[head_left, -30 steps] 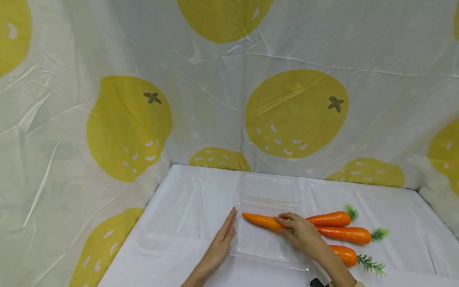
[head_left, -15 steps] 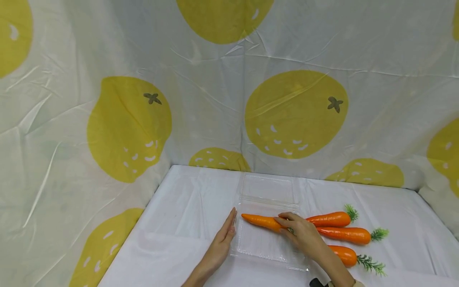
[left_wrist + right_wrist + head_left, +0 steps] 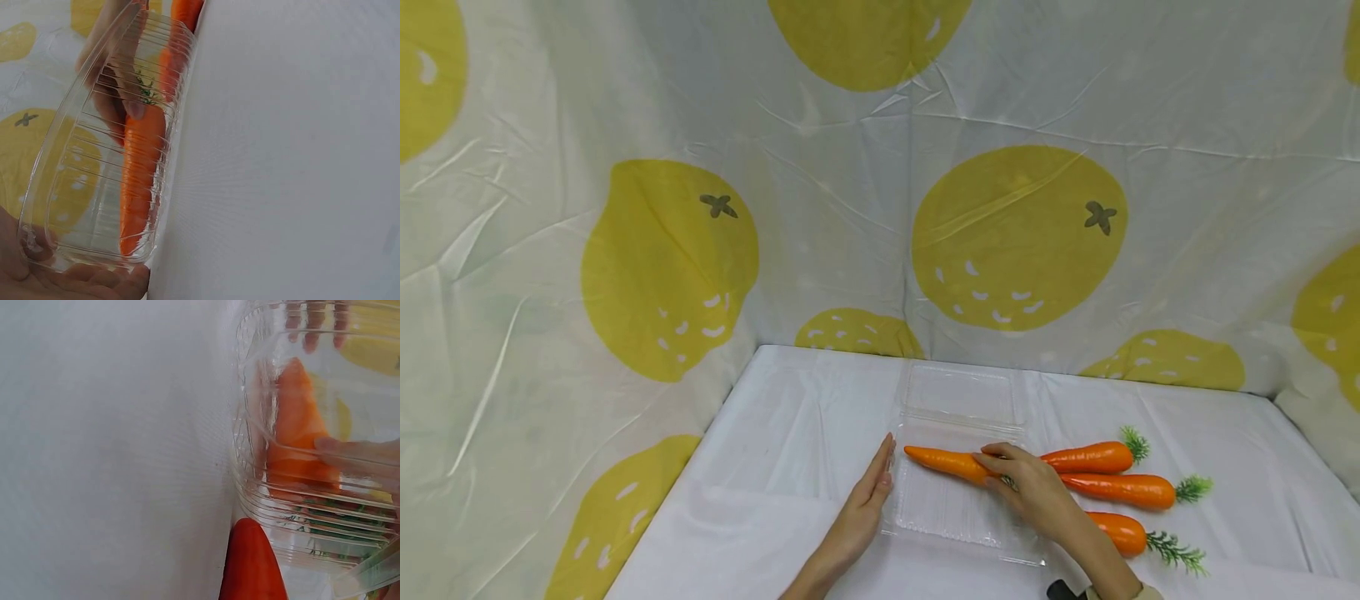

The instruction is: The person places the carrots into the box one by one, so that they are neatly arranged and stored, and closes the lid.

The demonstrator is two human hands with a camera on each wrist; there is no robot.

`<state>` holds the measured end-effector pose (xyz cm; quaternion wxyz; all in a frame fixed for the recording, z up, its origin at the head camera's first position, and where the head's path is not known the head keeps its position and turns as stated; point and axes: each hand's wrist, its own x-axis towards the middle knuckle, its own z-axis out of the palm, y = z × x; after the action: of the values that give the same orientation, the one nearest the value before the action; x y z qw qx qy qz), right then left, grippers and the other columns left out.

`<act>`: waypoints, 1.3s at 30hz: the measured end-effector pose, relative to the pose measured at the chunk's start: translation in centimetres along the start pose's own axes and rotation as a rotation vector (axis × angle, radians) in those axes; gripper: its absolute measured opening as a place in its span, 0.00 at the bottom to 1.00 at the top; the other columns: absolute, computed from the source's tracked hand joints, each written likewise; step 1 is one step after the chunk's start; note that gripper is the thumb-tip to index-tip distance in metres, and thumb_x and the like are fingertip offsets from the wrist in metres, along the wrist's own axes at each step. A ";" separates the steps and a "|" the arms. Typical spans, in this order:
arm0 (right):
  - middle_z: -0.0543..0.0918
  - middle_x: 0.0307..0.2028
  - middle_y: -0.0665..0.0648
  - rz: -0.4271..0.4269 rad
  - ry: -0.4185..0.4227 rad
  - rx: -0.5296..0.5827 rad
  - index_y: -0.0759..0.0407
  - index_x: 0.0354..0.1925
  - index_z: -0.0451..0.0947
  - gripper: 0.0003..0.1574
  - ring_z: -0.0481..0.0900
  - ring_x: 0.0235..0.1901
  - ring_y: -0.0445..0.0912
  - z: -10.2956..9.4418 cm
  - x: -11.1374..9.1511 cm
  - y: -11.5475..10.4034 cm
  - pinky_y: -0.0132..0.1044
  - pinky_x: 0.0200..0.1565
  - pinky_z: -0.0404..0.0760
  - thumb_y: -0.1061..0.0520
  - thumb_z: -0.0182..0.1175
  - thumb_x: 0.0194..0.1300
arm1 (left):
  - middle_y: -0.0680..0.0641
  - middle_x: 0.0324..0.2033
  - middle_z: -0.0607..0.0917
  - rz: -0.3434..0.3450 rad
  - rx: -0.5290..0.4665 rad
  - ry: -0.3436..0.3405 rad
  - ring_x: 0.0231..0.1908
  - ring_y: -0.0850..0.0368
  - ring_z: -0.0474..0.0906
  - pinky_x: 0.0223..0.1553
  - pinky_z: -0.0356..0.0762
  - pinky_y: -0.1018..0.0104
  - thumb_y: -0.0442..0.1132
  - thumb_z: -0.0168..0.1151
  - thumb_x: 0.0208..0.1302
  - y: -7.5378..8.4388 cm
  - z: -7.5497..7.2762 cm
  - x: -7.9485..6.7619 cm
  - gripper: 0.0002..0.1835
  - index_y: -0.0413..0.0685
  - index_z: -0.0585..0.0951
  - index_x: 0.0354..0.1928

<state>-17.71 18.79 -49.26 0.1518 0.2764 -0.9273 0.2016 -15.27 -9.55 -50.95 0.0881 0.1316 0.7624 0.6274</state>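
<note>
In the head view my right hand (image 3: 1030,489) grips an orange carrot (image 3: 943,462) by its thick end, with the fingers partly covering its green top. The carrot lies inside a clear plastic container (image 3: 951,521), its tip pointing left, and shows through the ribbed wall in the left wrist view. My left hand (image 3: 859,510) rests against the container's left side with its fingers extended. Through the plastic in the right wrist view, fingertips of the left hand appear beyond the carrot tip (image 3: 294,378). The container's lid (image 3: 958,396) is folded back flat.
To the right of the container lie three more carrots with green tops: a far one (image 3: 1093,457), a middle one (image 3: 1138,492) and a near one (image 3: 1120,533). A white cloth (image 3: 790,442) covers the table. Behind it hangs a lemon-print curtain (image 3: 842,208).
</note>
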 end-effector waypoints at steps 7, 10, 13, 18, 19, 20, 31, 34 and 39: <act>0.87 0.51 0.53 0.015 -0.004 -0.001 0.53 0.56 0.88 0.24 0.87 0.49 0.49 0.1 0.1 -0.1 0.46 0.49 0.89 0.60 0.74 0.60 | 0.44 0.83 0.49 -0.008 0.009 0.002 0.83 0.43 0.44 0.69 0.42 0.89 0.40 0.36 0.86 0.0 0.0 0.0 0.31 0.54 0.45 0.84; 0.87 0.51 0.53 0.021 0.000 -0.005 0.53 0.55 0.87 0.23 0.87 0.48 0.48 0.1 0.1 -0.1 0.45 0.48 0.90 0.60 0.75 0.60 | 0.43 0.83 0.49 0.000 -0.003 0.000 0.83 0.43 0.43 0.67 0.42 0.91 0.40 0.36 0.86 -0.1 0.0 0.0 0.31 0.53 0.45 0.84; 0.87 0.51 0.52 0.025 0.005 -0.010 0.52 0.55 0.88 0.23 0.87 0.47 0.47 0.1 0.0 -0.2 0.44 0.47 0.90 0.60 0.75 0.61 | 0.42 0.83 0.49 0.011 -0.012 -0.005 0.82 0.42 0.43 0.68 0.43 0.91 0.39 0.36 0.86 -0.1 0.0 0.1 0.31 0.51 0.45 0.84; 0.87 0.51 0.51 0.030 0.016 -0.018 0.52 0.54 0.88 0.22 0.87 0.48 0.47 0.3 0.1 -0.2 0.43 0.47 0.90 0.59 0.74 0.61 | 0.42 0.83 0.48 0.011 -0.013 -0.004 0.82 0.42 0.43 0.76 0.46 0.80 0.38 0.37 0.86 0.1 0.0 0.0 0.31 0.51 0.45 0.84; 0.87 0.51 0.51 0.029 0.021 -0.020 0.52 0.54 0.88 0.21 0.87 0.48 0.47 0.3 0.1 -0.2 0.43 0.47 0.90 0.59 0.75 0.61 | 0.43 0.83 0.49 0.005 -0.011 -0.003 0.83 0.43 0.43 0.77 0.46 0.78 0.39 0.37 0.86 0.0 0.0 0.0 0.31 0.52 0.45 0.84; 0.87 0.51 0.51 0.026 0.027 -0.021 0.52 0.53 0.88 0.21 0.87 0.48 0.47 0.3 0.1 -0.2 0.42 0.47 0.90 0.60 0.75 0.60 | 0.43 0.83 0.49 0.004 -0.009 -0.003 0.83 0.43 0.43 0.79 0.46 0.72 0.39 0.37 0.86 0.0 0.0 0.0 0.31 0.52 0.45 0.84; 0.87 0.48 0.53 -0.070 0.163 -0.008 0.54 0.48 0.90 0.20 0.87 0.45 0.46 0.5 0.2 0.3 0.40 0.43 0.90 0.62 0.77 0.56 | 0.44 0.83 0.49 0.004 -0.017 -0.007 0.83 0.43 0.43 0.74 0.44 0.82 0.40 0.36 0.86 -0.2 -0.1 0.1 0.31 0.54 0.45 0.84; 0.88 0.46 0.53 -0.105 0.199 0.003 0.54 0.46 0.90 0.18 0.87 0.44 0.46 0.6 0.3 0.6 0.40 0.42 0.91 0.63 0.77 0.55 | 0.44 0.83 0.48 0.003 -0.028 -0.011 0.83 0.43 0.43 0.72 0.44 0.86 0.40 0.36 0.86 -0.2 -0.1 0.1 0.31 0.54 0.45 0.84; 0.88 0.45 0.53 -0.131 0.228 0.019 0.54 0.45 0.90 0.17 0.87 0.45 0.46 0.6 0.3 0.8 0.41 0.43 0.90 0.64 0.77 0.55 | 0.42 0.83 0.49 0.010 -0.028 -0.012 0.82 0.42 0.43 0.71 0.45 0.87 0.41 0.37 0.86 -0.1 -0.2 0.0 0.31 0.53 0.46 0.84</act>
<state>-18.48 19.00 -49.88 0.2664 0.3132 -0.8821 0.2300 -15.30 -9.72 -51.01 0.0911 0.1379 0.7522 0.6379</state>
